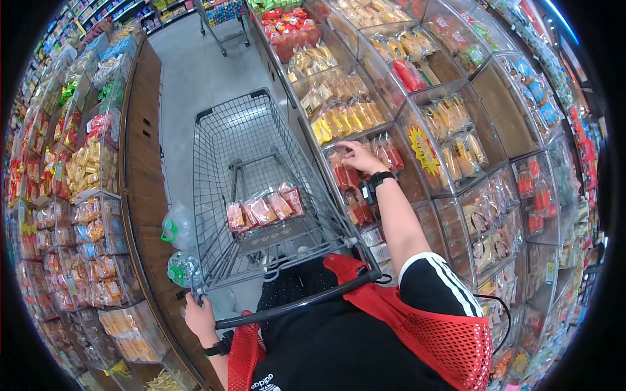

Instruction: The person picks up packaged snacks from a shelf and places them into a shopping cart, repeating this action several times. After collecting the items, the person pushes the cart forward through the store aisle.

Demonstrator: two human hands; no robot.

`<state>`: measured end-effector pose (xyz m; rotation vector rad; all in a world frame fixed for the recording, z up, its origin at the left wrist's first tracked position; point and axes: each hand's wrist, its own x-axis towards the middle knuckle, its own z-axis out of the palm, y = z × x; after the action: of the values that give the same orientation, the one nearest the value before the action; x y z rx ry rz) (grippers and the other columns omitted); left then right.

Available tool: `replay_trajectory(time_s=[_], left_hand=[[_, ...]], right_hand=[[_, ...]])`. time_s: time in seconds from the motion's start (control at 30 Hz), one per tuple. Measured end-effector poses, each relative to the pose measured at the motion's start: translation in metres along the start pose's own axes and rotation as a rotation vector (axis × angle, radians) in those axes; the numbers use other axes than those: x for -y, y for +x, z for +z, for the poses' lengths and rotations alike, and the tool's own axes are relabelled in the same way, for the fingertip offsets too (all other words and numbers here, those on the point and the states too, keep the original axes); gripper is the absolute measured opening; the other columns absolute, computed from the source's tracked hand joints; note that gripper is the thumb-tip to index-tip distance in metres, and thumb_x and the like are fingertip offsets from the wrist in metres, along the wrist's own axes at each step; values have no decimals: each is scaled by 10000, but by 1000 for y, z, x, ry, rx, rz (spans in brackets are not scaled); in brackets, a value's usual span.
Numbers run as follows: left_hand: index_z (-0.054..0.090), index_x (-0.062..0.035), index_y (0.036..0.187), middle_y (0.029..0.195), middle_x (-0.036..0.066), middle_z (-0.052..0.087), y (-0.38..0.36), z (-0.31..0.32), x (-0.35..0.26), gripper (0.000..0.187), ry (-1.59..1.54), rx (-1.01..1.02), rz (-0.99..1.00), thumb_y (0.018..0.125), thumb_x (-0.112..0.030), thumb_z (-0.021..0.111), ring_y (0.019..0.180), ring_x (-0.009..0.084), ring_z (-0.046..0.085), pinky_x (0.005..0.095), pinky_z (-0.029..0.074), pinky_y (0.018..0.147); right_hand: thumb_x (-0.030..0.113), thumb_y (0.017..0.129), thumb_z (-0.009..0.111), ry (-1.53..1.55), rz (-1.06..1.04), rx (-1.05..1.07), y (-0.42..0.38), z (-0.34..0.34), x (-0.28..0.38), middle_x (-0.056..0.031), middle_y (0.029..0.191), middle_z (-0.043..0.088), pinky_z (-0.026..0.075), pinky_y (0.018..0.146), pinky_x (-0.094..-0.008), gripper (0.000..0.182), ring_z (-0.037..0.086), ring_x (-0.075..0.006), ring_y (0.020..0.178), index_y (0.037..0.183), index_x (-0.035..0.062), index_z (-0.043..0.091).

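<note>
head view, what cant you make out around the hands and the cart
- Right hand: fingertips reach into a bin of red packets; too small to tell whether they hold one.
- Left hand: on the cart handle, palm side hidden behind the bar.
- Packet labels in the cart: too small to read.
- Person's lower body: cut off by the bottom edge.

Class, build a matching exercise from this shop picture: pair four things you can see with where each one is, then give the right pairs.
1. right hand
2. left hand
3. pink-red snack packets
4. clear plastic water bottles with green caps

a. hanging outside the cart's left side
b. on the cart's handle end
c. in a clear shelf bin of red packets
d. on the grey wire cart's child seat

Pairs: 1-c, 2-b, 3-d, 4-a
</note>
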<state>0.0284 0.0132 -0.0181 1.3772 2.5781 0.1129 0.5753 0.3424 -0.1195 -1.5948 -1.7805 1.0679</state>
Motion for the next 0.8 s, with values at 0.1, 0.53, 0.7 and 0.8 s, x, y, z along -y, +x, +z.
replay_trajectory(time_s=[0.1, 0.53, 0.7, 0.8], left_hand=[[557, -89, 1109, 872, 154, 676, -1, 2, 3, 324, 1, -4, -6, 839, -254, 625, 825, 357, 654, 466, 498, 704], [534, -91, 1143, 897, 157, 672, 1, -7, -10, 356, 33, 58, -70, 840, -254, 625, 838, 356, 653, 458, 497, 703], [543, -114, 1133, 859, 126, 665, 0, -1, -6, 338, -2, -8, -53, 833, -245, 631, 808, 356, 643, 455, 490, 687], [518, -63, 1184, 936, 170, 672, 3, -2, -4, 416, 14, 71, -94, 830, -242, 642, 860, 364, 652, 452, 502, 722]], right_hand=[[43, 785, 687, 0, -57, -237, -17, 7, -14, -151, 1266, 523, 506, 902, -343, 516, 589, -260, 1083, 1279, 66, 538], [134, 893, 490, -655, 219, 59, -24, 50, -36, -294, 837, 641, 500, 733, -513, 682, 634, -440, 773, 1509, 152, 199], [107, 883, 442, -723, 353, 269, -2, 41, -30, -313, 1019, 633, 477, 851, -517, 703, 637, -422, 955, 1519, 176, 150], [174, 901, 493, -864, 400, 329, -10, 24, 65, -250, 998, 662, 494, 823, -488, 445, 641, -412, 931, 1341, 112, 472]])
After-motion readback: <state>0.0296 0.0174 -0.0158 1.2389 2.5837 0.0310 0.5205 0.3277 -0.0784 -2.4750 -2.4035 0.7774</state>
